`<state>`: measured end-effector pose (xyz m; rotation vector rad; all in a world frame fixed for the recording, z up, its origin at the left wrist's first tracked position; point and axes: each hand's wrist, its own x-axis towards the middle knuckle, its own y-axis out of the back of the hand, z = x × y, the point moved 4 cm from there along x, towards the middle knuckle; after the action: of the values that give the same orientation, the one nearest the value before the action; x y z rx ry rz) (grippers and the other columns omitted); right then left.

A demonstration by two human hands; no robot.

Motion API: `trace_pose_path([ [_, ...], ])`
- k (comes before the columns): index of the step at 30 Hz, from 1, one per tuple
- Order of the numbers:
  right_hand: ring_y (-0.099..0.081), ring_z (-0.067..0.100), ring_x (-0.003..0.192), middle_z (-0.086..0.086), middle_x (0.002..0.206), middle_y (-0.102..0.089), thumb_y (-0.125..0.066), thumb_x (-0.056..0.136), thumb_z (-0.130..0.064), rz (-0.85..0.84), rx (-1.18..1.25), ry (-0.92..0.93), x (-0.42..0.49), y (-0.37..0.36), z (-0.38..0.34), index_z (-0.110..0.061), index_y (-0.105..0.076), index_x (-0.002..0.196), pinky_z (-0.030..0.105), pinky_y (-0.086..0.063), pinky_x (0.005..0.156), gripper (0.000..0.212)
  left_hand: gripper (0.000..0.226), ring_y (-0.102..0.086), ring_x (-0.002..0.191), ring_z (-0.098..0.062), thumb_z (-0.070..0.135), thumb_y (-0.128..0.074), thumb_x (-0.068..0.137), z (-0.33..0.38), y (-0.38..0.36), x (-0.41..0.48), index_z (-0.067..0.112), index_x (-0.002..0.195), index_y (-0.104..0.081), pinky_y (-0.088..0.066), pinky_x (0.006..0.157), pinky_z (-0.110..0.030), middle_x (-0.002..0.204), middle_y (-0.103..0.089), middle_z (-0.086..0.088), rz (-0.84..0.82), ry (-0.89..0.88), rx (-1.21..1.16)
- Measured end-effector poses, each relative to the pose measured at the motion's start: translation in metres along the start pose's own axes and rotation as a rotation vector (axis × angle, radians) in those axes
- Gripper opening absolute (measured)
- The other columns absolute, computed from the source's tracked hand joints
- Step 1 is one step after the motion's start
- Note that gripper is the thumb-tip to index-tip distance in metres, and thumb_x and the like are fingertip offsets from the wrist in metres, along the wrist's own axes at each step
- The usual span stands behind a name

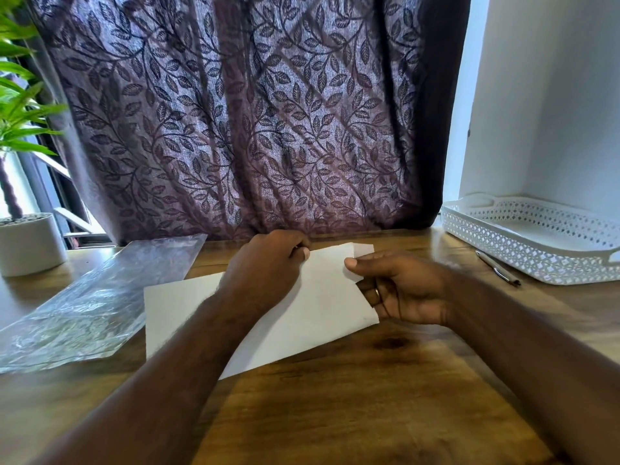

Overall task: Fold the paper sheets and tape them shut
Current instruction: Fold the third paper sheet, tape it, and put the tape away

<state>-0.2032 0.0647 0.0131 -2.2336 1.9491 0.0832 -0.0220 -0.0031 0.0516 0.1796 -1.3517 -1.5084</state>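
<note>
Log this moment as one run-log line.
step: folding | left hand: pinches paper sheet far edge | right hand: holds right edge, thumb on top | tape: none visible | pen: beside white tray

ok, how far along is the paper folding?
Early. Done: no taped sheet in view. In hand: left hand and right hand pinch the paper at its far end, where a second layer shows, so a fold seems under way. Left: creasing and taping; no tape visible.
</note>
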Motion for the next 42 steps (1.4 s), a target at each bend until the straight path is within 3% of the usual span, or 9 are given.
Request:
trace_pose_path([
  [6,-0.071,0.029,0.106,0.020,0.121,-0.071,-0.068,0.090,-0.018,-0.041,0.029,-0.041,0.005,-0.003,0.007,0.000,-0.071,0.117,0.049,-0.055,0.098,0.032,0.016,-0.062,0.083,-0.014,0.030,-0.051,0.100,0.001,-0.002,-0.001,0.028,0.098,-0.067,-0.054,0.076,-0.039,0.091,-0.069,0.008,-0.015,-0.043,-0.020],
  [11,-0.076,0.025,0.092,0.018,0.113,-0.074,-0.060,0.096,-0.013,-0.009,0.142,0.024,0.007,-0.007,0.002,-0.001,-0.070,0.115,0.038,-0.064,0.076,0.025,0.018,-0.062,0.087,-0.015,0.037,-0.047,0.102,0.004,-0.001,-0.001,0.031,0.104,-0.064,-0.052,0.075,-0.038,0.094,-0.068,0.010,0.083,-0.181,0.014],
  [13,-0.074,0.027,0.094,0.020,0.117,-0.072,-0.064,0.088,-0.017,0.057,0.160,0.073,0.009,-0.003,-0.002,-0.002,-0.068,0.121,0.046,-0.060,0.087,0.036,0.038,-0.059,0.106,-0.015,0.056,-0.042,0.098,0.010,-0.002,-0.003,0.032,0.122,-0.060,-0.048,0.090,-0.041,0.115,-0.064,0.010,0.126,-0.304,0.138],
  [16,-0.066,0.037,0.114,0.022,0.126,-0.068,-0.067,0.084,-0.023,0.124,0.194,0.140,0.011,0.004,-0.008,-0.002,-0.062,0.132,0.057,-0.052,0.099,0.052,0.096,-0.038,0.137,-0.017,0.089,-0.039,0.077,0.014,-0.007,-0.008,0.032,0.154,-0.029,-0.028,0.114,-0.049,0.150,-0.041,0.008,0.104,-0.439,0.371],
  [20,-0.069,0.030,0.112,0.018,0.123,-0.071,-0.061,0.093,-0.024,0.094,0.214,0.212,0.008,0.005,-0.012,-0.007,-0.066,0.125,0.054,-0.055,0.095,0.037,0.127,-0.031,0.142,-0.028,0.099,-0.044,0.060,0.017,-0.017,-0.010,0.033,0.160,-0.002,-0.016,0.117,-0.060,0.155,-0.032,-0.002,0.078,-0.510,0.515],
  [29,-0.064,0.033,0.112,0.023,0.127,-0.067,-0.060,0.089,-0.022,0.049,0.162,0.276,0.010,0.001,-0.027,0.002,-0.062,0.129,0.049,-0.054,0.096,0.047,0.122,-0.039,0.135,-0.032,0.074,-0.066,0.066,0.018,-0.012,-0.008,0.031,0.160,-0.003,-0.027,0.115,-0.056,0.150,-0.038,-0.008,0.168,-0.539,0.553],
  [35,-0.072,0.025,0.075,0.015,0.087,-0.074,-0.060,0.093,-0.026,0.101,0.001,0.254,0.020,0.003,-0.039,-0.005,-0.070,0.106,0.043,-0.059,0.081,0.026,0.130,-0.045,0.128,-0.031,0.073,-0.076,0.060,-0.002,-0.010,0.001,0.029,0.160,-0.004,-0.035,0.107,-0.051,0.145,-0.042,-0.007,0.173,-0.503,0.611],
  [39,-0.073,0.027,0.072,0.019,0.088,-0.075,-0.058,0.099,-0.030,0.183,-0.017,0.323,0.022,0.022,-0.048,0.001,-0.072,0.103,0.040,-0.061,0.071,0.034,0.132,-0.047,0.126,-0.031,0.072,-0.078,0.059,-0.016,-0.010,0.008,0.029,0.159,-0.003,-0.039,0.106,-0.053,0.144,-0.045,-0.007,0.180,-0.444,0.590],
  [42,-0.069,0.025,0.069,0.014,0.081,-0.075,-0.057,0.102,-0.021,0.402,-0.225,0.438,0.025,0.048,-0.047,-0.001,-0.073,0.095,0.034,-0.057,0.062,0.027,0.132,-0.047,0.127,-0.029,0.072,-0.078,0.058,-0.030,-0.009,0.010,0.030,0.159,-0.004,-0.037,0.107,-0.054,0.145,-0.045,-0.005,0.170,-0.383,0.581],
])
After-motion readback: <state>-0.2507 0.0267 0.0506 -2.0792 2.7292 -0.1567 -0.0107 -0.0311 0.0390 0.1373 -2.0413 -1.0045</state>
